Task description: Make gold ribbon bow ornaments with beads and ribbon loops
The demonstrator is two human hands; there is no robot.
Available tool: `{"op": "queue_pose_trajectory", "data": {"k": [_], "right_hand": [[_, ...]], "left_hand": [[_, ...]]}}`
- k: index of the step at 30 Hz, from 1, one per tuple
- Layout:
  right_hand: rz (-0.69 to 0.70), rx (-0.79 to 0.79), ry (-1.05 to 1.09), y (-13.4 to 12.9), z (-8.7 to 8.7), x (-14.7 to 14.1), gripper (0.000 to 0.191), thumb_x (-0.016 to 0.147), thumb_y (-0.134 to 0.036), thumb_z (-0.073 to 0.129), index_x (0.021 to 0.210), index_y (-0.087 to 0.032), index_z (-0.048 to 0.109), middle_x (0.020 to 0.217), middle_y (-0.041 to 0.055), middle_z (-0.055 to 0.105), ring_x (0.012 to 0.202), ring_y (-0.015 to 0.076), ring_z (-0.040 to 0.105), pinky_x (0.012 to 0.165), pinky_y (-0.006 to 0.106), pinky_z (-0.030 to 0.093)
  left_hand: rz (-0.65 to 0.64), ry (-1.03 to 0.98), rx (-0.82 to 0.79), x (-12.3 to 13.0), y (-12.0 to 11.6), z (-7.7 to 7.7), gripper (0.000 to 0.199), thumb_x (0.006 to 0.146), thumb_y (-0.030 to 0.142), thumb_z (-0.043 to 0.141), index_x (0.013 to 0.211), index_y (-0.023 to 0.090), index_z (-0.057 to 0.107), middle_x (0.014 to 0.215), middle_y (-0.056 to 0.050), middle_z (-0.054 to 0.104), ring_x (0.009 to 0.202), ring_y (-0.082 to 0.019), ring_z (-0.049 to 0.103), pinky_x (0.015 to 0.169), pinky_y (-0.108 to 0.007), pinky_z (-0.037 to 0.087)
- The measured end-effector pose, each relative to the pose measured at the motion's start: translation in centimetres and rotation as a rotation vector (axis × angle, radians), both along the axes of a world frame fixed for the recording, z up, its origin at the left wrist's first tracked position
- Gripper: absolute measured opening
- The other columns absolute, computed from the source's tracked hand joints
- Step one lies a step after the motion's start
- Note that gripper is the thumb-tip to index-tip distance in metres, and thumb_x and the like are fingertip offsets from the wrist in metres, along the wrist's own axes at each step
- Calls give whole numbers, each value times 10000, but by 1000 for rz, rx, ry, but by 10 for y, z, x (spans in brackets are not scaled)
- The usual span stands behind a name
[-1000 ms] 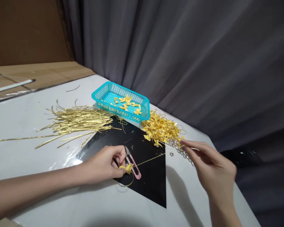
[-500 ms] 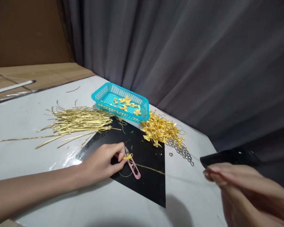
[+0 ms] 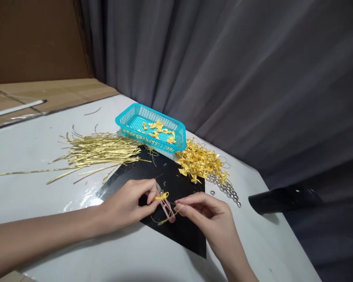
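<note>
My left hand [image 3: 139, 199] pinches a small yellow ribbon bow [image 3: 161, 196] between thumb and fingertips, above the black mat. Closed on a thin gold cord [image 3: 164, 221] is my right hand [image 3: 206, 219], just right of the bow. The cord hangs in a loop between the two hands. Below the bow are pink-handled thread snips [image 3: 172, 217], with the cord crossing in front of them. Whether the snips lie on the mat or are touched by the left fingers cannot be made out.
A turquoise basket [image 3: 180, 137] holding yellow bows stands at the back. Left of it lies a bundle of gold cords [image 3: 100, 150]; right, a heap of yellow bows [image 3: 200, 160] and silver beads [image 3: 228, 190]. A black cylindrical object [image 3: 282, 200] sits at the right edge.
My right hand has come in from the far right, close to the bow. The cord, stretched taut before, now hangs slack in a loop. My left hand keeps its pinch.
</note>
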State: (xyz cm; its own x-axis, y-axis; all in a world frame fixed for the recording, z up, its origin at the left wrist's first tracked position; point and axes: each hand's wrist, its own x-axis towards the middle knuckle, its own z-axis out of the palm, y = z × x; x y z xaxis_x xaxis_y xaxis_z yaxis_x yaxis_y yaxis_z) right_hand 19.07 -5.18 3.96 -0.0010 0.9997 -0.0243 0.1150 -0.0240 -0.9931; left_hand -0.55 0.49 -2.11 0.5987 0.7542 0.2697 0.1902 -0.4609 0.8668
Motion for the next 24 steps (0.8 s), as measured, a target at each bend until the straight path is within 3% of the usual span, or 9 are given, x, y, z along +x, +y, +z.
{"op": "queue_pose_trajectory", "data": {"k": [8, 11, 15, 17, 21, 24], "right_hand": [[52, -100, -102, 1, -9, 1, 108, 742, -287, 767, 769, -184, 749, 711, 43, 713, 628, 142, 648, 584, 221, 526], [92, -127, -122, 1, -12, 0, 206, 747, -302, 759, 917, -202, 700, 878, 42, 670, 646, 123, 616, 514, 200, 483], [96, -184, 23, 6, -17, 2, 336, 787, -392, 714, 1041, -241, 552, 1018, 24, 592, 561, 65, 559, 448, 178, 435], [133, -220, 62, 8, -20, 2, 331, 822, -429, 667, 1046, -231, 525, 944, 8, 603, 505, 50, 528, 474, 195, 450], [342, -358, 54, 6, -30, -3, 388, 836, -403, 650, 1136, -192, 525, 586, -77, 526, 475, 75, 508, 523, 204, 464], [414, -402, 27, 2, -37, -10, 355, 794, -350, 702, 1082, -168, 604, 652, -55, 566, 494, 55, 512, 533, 181, 457]], "left_hand": [[10, -35, -47, -1, -2, 4, 298, 856, 165, 548, 667, 216, 322, 761, 21, 650, 718, -129, 615, 646, -225, 431], [14, -88, -175, 1, -3, 7, 318, 836, 168, 582, 659, 215, 322, 764, 15, 666, 714, -132, 616, 640, -230, 436], [19, -200, -400, 3, -1, 13, 356, 825, 193, 614, 657, 217, 300, 770, 6, 675, 714, -135, 608, 643, -242, 450], [27, -245, -459, 3, 0, 14, 365, 819, 204, 630, 658, 214, 302, 759, 7, 672, 700, -131, 599, 641, -245, 449], [39, -316, -523, 2, 2, 16, 386, 814, 227, 655, 655, 209, 303, 761, 7, 669, 682, -123, 602, 609, -231, 434], [59, -346, -566, 1, 4, 17, 409, 803, 243, 670, 651, 210, 292, 760, 9, 676, 660, -118, 602, 578, -220, 418]]}}
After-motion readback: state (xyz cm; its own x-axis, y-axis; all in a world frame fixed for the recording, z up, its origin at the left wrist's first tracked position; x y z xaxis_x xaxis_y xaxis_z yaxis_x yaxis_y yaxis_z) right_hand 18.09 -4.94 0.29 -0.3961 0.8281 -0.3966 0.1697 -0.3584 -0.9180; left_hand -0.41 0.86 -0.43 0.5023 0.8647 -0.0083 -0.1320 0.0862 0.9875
